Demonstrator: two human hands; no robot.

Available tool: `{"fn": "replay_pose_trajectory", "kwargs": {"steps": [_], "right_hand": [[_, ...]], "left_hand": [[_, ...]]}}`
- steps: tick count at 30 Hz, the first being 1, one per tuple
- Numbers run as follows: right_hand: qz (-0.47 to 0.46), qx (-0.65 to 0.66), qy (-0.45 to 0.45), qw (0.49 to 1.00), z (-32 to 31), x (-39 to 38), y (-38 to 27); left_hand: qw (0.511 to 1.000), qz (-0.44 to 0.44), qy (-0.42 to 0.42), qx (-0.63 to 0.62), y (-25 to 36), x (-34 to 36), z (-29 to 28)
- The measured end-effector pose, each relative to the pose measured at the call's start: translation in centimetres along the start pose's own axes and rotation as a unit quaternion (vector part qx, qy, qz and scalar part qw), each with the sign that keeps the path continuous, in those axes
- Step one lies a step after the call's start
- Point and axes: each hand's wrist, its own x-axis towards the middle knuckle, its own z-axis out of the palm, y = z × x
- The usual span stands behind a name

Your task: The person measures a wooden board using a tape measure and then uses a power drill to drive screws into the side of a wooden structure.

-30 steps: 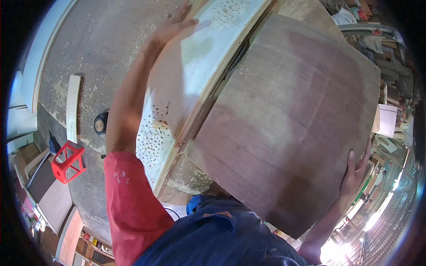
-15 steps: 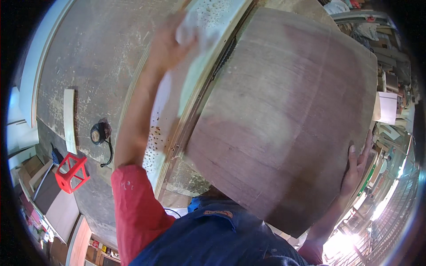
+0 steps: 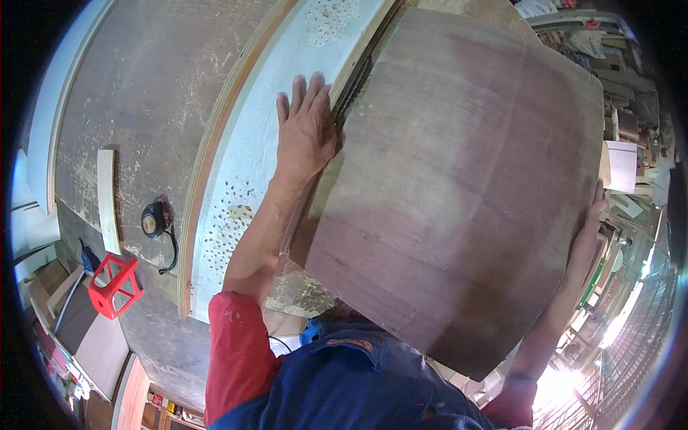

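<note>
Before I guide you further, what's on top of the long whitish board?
The left hand lies over the whitish board, between two speckled patches; the surface under hand and forearm is hidden.

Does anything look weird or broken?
Yes: the white board has two patches of dark dots, one near the picture's top, one lower down. They look odd because the surface between is mostly plain. I can't tell if they're holes or marks. The table looks scuffed too.
</note>
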Motion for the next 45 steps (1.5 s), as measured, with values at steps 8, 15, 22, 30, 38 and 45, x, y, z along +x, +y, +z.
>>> {"fn": "replay_pose_trajectory", "kwargs": {"steps": [8,15,22,30,38,45], "right_hand": [[-0.01,0.06,0.008,0.998,0.6,0.4,-1.7],[-0.067,-0.241,-0.003,0.968,2.1,0.7,-0.4],[-0.091,-0.118,0.042,0.988,0.8,1.6,-2.1],[-0.194,-0.291,-0.046,0.936,1.2,3.6,1.4],[-0.213,-0.152,0.019,0.965,0.9,2.6,0.3],[-0.326,-0.173,0.019,0.929,-12.4,-13.3,-0.4]], "left_hand": [[1.0,-0.004,0.002,0.002,-0.3,-0.1,0.2],[1.0,0.004,0.011,0.0,-0.1,-0.1,0.1],[1.0,-0.006,0.005,0.004,-0.3,0.0,0.0],[0.999,0.04,0.023,-0.002,-0.9,-0.3,0.6],[0.999,0.04,-0.016,0.006,-1.0,0.0,0.1],[0.973,0.007,0.08,-0.216,-2.4,-9.1,-9.0]]}}
